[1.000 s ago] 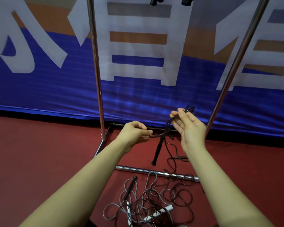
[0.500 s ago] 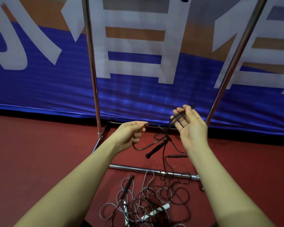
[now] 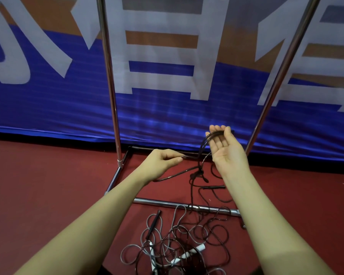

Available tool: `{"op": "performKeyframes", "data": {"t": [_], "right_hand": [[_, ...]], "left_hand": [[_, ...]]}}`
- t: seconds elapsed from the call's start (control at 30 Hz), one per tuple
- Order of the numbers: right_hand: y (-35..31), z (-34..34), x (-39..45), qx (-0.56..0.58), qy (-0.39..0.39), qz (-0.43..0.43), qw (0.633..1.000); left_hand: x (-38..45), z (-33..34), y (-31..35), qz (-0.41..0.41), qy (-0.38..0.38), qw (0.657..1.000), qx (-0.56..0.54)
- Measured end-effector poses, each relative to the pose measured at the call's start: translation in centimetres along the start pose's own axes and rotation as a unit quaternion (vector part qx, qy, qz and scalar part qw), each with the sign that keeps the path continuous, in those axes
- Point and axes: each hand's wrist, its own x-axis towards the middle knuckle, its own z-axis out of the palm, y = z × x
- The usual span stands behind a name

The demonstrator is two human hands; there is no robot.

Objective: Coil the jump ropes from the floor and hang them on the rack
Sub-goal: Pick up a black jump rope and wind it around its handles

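A dark jump rope [image 3: 204,144] is looped over the fingers of my right hand [image 3: 224,149], which is held palm up with its thumb lying over the loops. My left hand [image 3: 163,160] pinches a strand of the same rope a little to the left and lower. The rope's black handle [image 3: 196,175] dangles between my hands, and the rest trails down to the floor. A tangle of grey and dark ropes [image 3: 179,249] with white and black handles lies on the red floor below. The metal rack [image 3: 111,90] stands right in front.
The rack's base bar [image 3: 187,205] lies across the floor with rope draped over it; its right upright [image 3: 276,80] leans up to the right. A blue and orange banner [image 3: 48,100] hangs behind. Another black handle [image 3: 213,187] lies inside the rack base.
My left hand let go of the strand, swung lower and pinched it again further along. My right hand opened flatter under the loops. The dangling handle rose and swung.
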Motion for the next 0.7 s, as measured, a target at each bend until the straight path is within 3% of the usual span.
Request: {"op": "performKeyframes", "data": {"t": [0.23,0.57,0.7], "right_hand": [[0.8,0.5,-0.8,-0.031,-0.013,0.0,0.999],[0.2,0.4,-1.3,-0.039,-0.02,-0.031,0.999],[0.4,0.1,-1.2,-0.042,-0.019,-0.011,0.999]], "left_hand": [[-0.9,1.2,2.4,0.026,-0.08,0.987,-0.135],[-2.0,0.6,4.2,0.021,-0.094,0.981,-0.167],[-2.0,0.2,4.2,0.015,-0.056,0.982,-0.182]]}}
